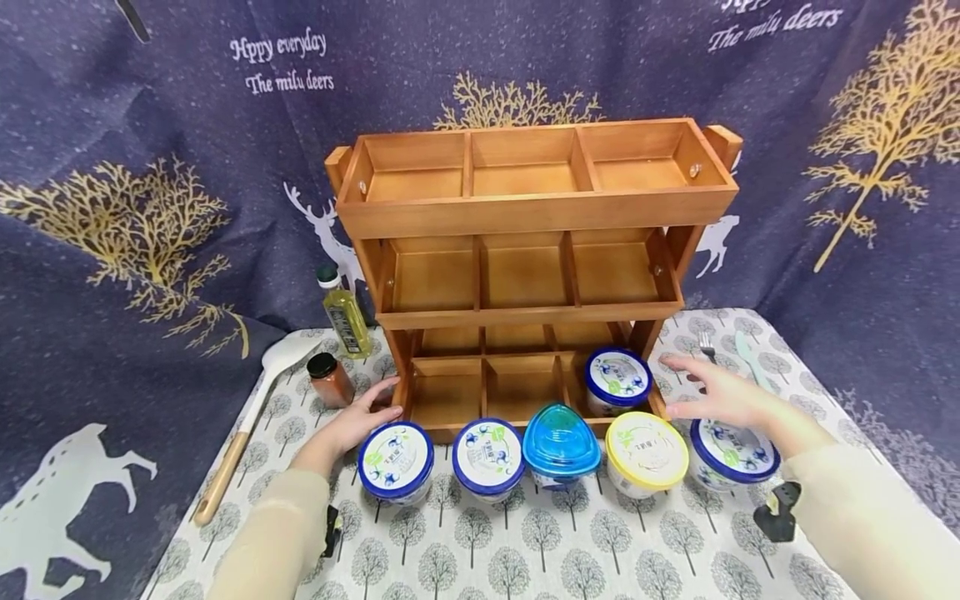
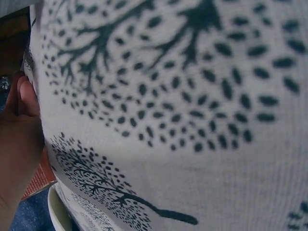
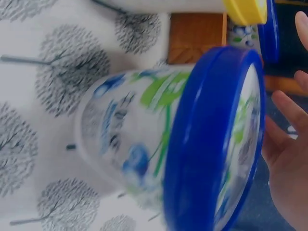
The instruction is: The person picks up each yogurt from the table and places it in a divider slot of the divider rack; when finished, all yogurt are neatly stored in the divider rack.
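Observation:
A three-tier wooden shelf rack [image 1: 532,215] stands at the back of the table. My left hand [image 1: 354,427] is at the lower left side of the rack, its fingertips against or very close to the wood. Beyond the rack's lower right side, my right hand [image 1: 716,396] has its fingers spread and holds nothing. It hovers above a white tub with a blue lid [image 1: 731,454], whose side fills much of the right wrist view. Another blue-lidded tub [image 1: 618,379] sits in the bottom tier's right compartment. In the left wrist view only part of the left hand [image 2: 19,149] shows.
In front of the rack stand two more blue-lidded tubs [image 1: 396,461], [image 1: 488,458], a clear blue container [image 1: 561,442] and a yellow-lidded tub [image 1: 647,454]. At left are an oil bottle [image 1: 348,323], a dark-capped jar [image 1: 330,381] and a ladle [image 1: 251,408]. A fork [image 1: 707,345] and pale knife [image 1: 752,358] lie right.

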